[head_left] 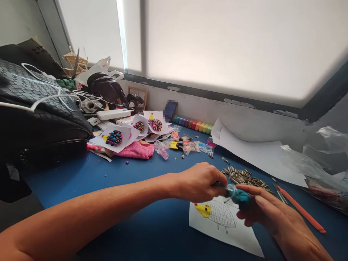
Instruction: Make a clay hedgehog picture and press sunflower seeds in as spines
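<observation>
1. Near the front edge of the blue worktop (81, 174), the left hand (199, 182) pinches crinkly clear wrap.
2. Soft teal clay (239, 196) lies sideways, left to right, above the paper drawing (225, 232).
3. Right hand (268, 214) fingers curl around it.

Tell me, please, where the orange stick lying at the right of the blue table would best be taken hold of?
Probably at the middle of the orange stick, hand coming from above, fingers across its narrow width. It lies flat and slanted on the blue table, with bare table along its near side; its upper end sits close to the sunflower seeds.
</observation>
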Available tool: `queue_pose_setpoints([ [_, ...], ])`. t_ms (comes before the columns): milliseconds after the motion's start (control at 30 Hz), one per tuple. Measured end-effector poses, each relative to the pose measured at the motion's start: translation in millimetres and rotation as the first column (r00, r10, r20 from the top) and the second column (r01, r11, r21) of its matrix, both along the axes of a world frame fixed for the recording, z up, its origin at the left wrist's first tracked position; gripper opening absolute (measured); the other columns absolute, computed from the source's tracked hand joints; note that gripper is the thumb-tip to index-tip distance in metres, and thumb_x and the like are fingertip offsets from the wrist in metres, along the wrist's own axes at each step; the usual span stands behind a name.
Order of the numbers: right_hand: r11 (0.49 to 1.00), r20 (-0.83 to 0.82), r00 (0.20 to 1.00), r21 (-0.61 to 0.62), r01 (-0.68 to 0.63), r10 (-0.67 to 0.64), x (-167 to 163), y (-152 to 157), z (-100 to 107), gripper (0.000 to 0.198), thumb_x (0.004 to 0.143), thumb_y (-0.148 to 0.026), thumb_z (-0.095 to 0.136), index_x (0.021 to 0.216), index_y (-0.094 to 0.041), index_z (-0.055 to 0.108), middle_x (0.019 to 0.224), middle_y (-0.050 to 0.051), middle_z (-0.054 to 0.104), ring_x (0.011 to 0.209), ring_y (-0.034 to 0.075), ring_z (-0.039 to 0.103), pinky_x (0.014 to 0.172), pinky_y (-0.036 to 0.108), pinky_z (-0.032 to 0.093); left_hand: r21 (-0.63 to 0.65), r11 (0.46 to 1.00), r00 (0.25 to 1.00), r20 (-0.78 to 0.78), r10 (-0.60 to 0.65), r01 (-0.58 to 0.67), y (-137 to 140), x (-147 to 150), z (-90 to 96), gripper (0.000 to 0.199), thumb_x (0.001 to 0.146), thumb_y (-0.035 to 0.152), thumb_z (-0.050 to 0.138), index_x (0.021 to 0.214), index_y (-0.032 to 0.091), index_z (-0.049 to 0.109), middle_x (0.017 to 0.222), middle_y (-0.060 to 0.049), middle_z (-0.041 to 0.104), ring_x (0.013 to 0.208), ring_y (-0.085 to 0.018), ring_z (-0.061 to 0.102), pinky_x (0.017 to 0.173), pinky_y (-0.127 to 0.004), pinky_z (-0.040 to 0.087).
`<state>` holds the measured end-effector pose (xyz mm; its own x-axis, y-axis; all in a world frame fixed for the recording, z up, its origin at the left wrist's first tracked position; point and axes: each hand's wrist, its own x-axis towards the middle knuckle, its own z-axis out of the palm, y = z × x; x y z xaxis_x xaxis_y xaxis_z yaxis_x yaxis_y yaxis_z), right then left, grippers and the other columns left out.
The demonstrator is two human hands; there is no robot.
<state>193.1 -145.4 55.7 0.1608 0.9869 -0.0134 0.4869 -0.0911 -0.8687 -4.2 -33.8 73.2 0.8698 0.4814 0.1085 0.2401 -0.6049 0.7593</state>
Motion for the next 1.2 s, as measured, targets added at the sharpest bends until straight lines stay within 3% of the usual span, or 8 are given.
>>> queue_pose_setpoints([
  [133, 0.985, 0.066, 0.986, 0.093, 0.147, -0.154, -16.2, -5.5, -2.0, 0.055, 0.075, -0.066, 0.064, 0.115, -0.028, 0.069, 0.081, 0.002, 0.073, 0.07, 0.018, 0.067, 0.071, 0.028, 0.058, -0.022, 1.0, 1.0, 0.003, -0.007, 0.007, -1.6, -0.2, -1.1, 0.011, 0.088, 0.013, 0.059, 0.083, 0.015, 0.068, 0.067, 0.003, 0.057, 0.061, -0.007, 0.047, 0.057, -0.018, 0.035],
  [267, 0.996, 0.081, 0.995, 0.069, 0.059, -0.065, -20.9, -8.3, 0.5, 0.048, 0.07, -0.062, 0.072, 0.105, -0.028, 0.072, 0.075, 0.0, 0.071, 0.064, 0.016, 0.064, 0.066, 0.026, 0.057, -0.306, 0.946, 0.995, 0.053, -0.09, 0.102, 4.1, -1.8, -4.9, 0.01, 0.09, 0.021, 0.059, 0.085, 0.015, 0.065, 0.073, 0.002, 0.06, 0.062, -0.008, 0.053, 0.057, -0.018, 0.041],
  [367, 0.986, 0.099, 0.985, 0.108, 0.129, -0.14, -16.1, -8.3, 5.6, 0.048, 0.074, -0.063, 0.067, 0.105, -0.028, 0.07, 0.076, 0.0, 0.069, 0.067, 0.016, 0.064, 0.069, 0.026, 0.056, -0.459, 0.874, 0.986, 0.103, -0.129, 0.162, 12.1, -3.7, -6.3, 0.014, 0.087, 0.031, 0.067, 0.087, 0.017, 0.065, 0.071, 0.002, 0.061, 0.065, -0.009, 0.058, 0.06, -0.02, 0.046],
  [433, 0.976, 0.116, 0.976, 0.136, 0.17, -0.186, -12.1, -7.6, 7.3, 0.046, 0.076, -0.063, 0.065, 0.107, -0.029, 0.069, 0.078, 0.001, 0.07, 0.073, 0.019, 0.066, 0.068, 0.026, 0.055, -0.493, 0.85, 0.981, 0.142, -0.129, 0.183, 15.5, -4.6, -6.5, 0.027, 0.084, 0.043, 0.072, 0.086, 0.017, 0.066, 0.074, 0.001, 0.063, 0.065, -0.009, 0.058, 0.061, -0.021, 0.046],
  [600, 0.992, 0.133, 0.988, 0.113, 0.063, -0.078, -14.9, -7.2, 2.8, 0.05, 0.071, -0.059, 0.071, 0.111, -0.03, 0.066, 0.095, 0.003, 0.072, 0.081, 0.022, 0.069, 0.069, 0.028, 0.057, -0.518, 0.841, 0.984, 0.15, -0.091, 0.157, 12.5, -3.5, -9.8, 0.05, 0.082, 0.064, 0.066, 0.086, 0.014, 0.067, 0.079, -0.003, 0.068, 0.06, -0.009, 0.058, 0.058, -0.022, 0.045],
  [833, 0.956, -0.007, 0.964, 0.129, 0.264, -0.266, -23.1, -10.3, 6.1, 0.036, 0.067, -0.057, 0.074, 0.089, -0.029, 0.068, 0.067, -0.001, 0.065, 0.063, 0.017, 0.062, 0.062, 0.027, 0.053, -0.561, 0.822, 0.99, 0.138, -0.022, 0.097, 13.4, -1.3, -12.7, 0.049, 0.081, 0.06, 0.068, 0.094, 0.014, 0.064, 0.08, -0.005, 0.07, 0.06, -0.011, 0.061, 0.057, -0.023, 0.046],
  [1000, 0.996, -0.374, 0.923, -0.007, 0.091, -0.087, -3.7, -1.9, 13.9, 0.032, 0.069, -0.056, 0.072, 0.071, -0.025, 0.067, 0.053, 0.001, 0.056, 0.045, 0.015, 0.053, 0.04, 0.026, 0.045, -0.401, 0.915, 0.985, 0.131, 0.11, -0.049, 26.0, -4.1, -14.8, 0.037, 0.089, 0.05, 0.061, 0.094, 0.013, 0.064, 0.084, -0.005, 0.068, 0.067, -0.01, 0.058, 0.062, -0.023, 0.045],
  [1200, 0.999, -0.206, 0.978, 0.031, 0.01, -0.003, -7.0, -1.8, 9.8, 0.049, 0.077, -0.064, 0.065, 0.105, -0.024, 0.074, 0.084, 0.008, 0.072, 0.06, 0.017, 0.063, 0.052, 0.028, 0.055, -0.175, 0.966, 0.975, 0.082, 0.205, -0.189, 46.7, -5.2, -29.8, 0.024, 0.089, 0.028, 0.06, 0.091, 0.01, 0.074, 0.084, -0.005, 0.07, 0.076, -0.013, 0.058, 0.067, -0.023, 0.043],
])
